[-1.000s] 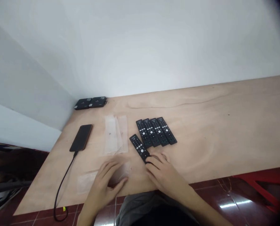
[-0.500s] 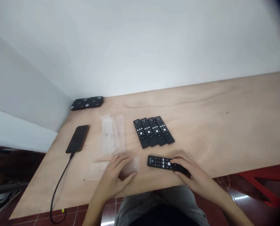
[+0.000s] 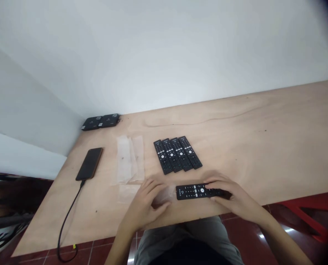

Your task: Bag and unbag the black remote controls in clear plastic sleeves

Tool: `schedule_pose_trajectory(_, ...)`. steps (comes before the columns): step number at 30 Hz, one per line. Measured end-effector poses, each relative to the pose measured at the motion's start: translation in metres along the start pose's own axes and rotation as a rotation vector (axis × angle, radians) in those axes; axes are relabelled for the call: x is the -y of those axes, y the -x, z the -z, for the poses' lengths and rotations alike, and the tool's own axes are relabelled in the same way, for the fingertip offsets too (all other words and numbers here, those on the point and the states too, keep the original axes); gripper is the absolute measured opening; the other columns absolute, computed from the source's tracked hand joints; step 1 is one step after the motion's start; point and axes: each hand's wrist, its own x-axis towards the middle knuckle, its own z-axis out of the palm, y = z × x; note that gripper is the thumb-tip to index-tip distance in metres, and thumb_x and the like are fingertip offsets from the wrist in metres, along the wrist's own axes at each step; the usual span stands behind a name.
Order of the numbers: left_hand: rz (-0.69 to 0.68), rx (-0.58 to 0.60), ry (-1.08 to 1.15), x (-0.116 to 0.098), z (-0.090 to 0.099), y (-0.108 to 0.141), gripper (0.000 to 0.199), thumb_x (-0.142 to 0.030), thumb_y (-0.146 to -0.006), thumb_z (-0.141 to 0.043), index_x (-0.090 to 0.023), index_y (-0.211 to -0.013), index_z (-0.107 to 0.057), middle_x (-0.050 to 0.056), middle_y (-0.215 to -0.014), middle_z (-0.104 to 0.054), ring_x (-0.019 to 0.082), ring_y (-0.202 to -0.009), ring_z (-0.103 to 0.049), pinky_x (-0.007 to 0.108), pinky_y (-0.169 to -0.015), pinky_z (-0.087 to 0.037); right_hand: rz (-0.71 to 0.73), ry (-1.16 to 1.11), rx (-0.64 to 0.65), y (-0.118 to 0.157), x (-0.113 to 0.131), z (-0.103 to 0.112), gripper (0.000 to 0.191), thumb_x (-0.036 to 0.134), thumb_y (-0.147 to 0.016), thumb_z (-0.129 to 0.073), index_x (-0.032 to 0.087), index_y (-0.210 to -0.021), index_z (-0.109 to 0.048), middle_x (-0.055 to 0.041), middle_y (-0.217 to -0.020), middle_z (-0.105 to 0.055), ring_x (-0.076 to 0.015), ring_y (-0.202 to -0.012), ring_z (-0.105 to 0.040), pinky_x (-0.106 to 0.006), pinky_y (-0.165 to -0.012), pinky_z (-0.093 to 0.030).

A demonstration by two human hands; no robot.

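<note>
Near the table's front edge, my right hand [image 3: 226, 193] grips the lower end of a black remote [image 3: 190, 191], buttons up, its other end pointing left. My left hand [image 3: 152, 200] is closed around a clear plastic sleeve [image 3: 168, 194], whose mouth lies at the remote's left end. Whether the remote's tip is inside the sleeve I cannot tell. Beyond my hands, several black remotes [image 3: 177, 154] lie side by side at a slant. More clear sleeves [image 3: 125, 160] lie flat to the left, one of them partly behind my left hand.
A phone [image 3: 89, 163] with a black cable [image 3: 70, 217] lies on the left of the wooden table [image 3: 249, 147]. Two black boxes [image 3: 101, 121] stand at the back left by the wall. A red frame [image 3: 304, 213] is below the table's right side.
My left hand has moved right with the sleeve, bringing it up to the remote. My right hand and the remote have shifted slightly right.
</note>
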Motion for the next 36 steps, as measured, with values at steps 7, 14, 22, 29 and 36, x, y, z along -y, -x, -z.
schedule_pose_trajectory(7,-0.019,0.018,0.024,-0.01,-0.007,-0.007,0.045,-0.029,-0.099,-0.082,-0.025,-0.14,-0.066,0.012,-0.134,-0.075,0.033,-0.126,-0.068,0.056,-0.112,-0.057,0.085,0.014,0.052,-0.002,-0.01,0.005,0.032,0.03,-0.106,-0.078,0.038,-0.138,-0.079,-0.0071,-0.146,-0.075,-0.0323,-0.141,-0.065,-0.057,-0.123,-0.052)
schedule_pose_trajectory(14,-0.038,-0.029,0.005,-0.017,-0.02,-0.012,0.049,-0.027,-0.096,-0.085,-0.025,-0.142,-0.068,0.012,-0.133,-0.077,0.033,-0.124,-0.071,0.055,-0.11,-0.058,0.104,0.027,0.057,-0.007,-0.008,0.005,0.031,0.031,-0.105,-0.08,0.036,-0.135,-0.081,-0.0074,-0.142,-0.077,-0.0322,-0.14,-0.065,-0.056,-0.121,-0.053)
schedule_pose_trajectory(22,-0.081,-0.046,0.015,-0.023,-0.027,-0.017,0.05,-0.026,-0.099,-0.083,-0.024,-0.145,-0.066,0.013,-0.132,-0.077,0.032,-0.119,-0.072,0.052,-0.102,-0.063,0.117,0.004,0.044,-0.015,-0.005,0.001,0.03,0.032,-0.105,-0.081,0.036,-0.134,-0.082,-0.0076,-0.14,-0.078,-0.0317,-0.139,-0.066,-0.057,-0.122,-0.053)
schedule_pose_trajectory(29,-0.054,-0.024,0.017,-0.022,-0.024,-0.008,0.045,-0.022,-0.104,-0.076,-0.025,-0.148,-0.065,0.014,-0.141,-0.074,0.032,-0.131,-0.071,0.054,-0.112,-0.062,0.099,0.001,0.016,-0.014,-0.004,0.002,0.028,0.033,-0.105,-0.08,0.036,-0.133,-0.083,-0.0083,-0.141,-0.079,-0.0324,-0.137,-0.068,-0.058,-0.121,-0.054)
schedule_pose_trajectory(36,-0.083,-0.028,0.016,-0.029,-0.028,-0.008,0.049,-0.026,-0.103,-0.081,-0.026,-0.149,-0.064,0.012,-0.132,-0.079,0.031,-0.12,-0.074,0.053,-0.106,-0.064,0.064,-0.008,0.051,-0.012,-0.002,-0.008,0.031,0.034,-0.103,-0.083,0.038,-0.133,-0.083,-0.0068,-0.144,-0.078,-0.0331,-0.14,-0.067,-0.06,-0.122,-0.053)
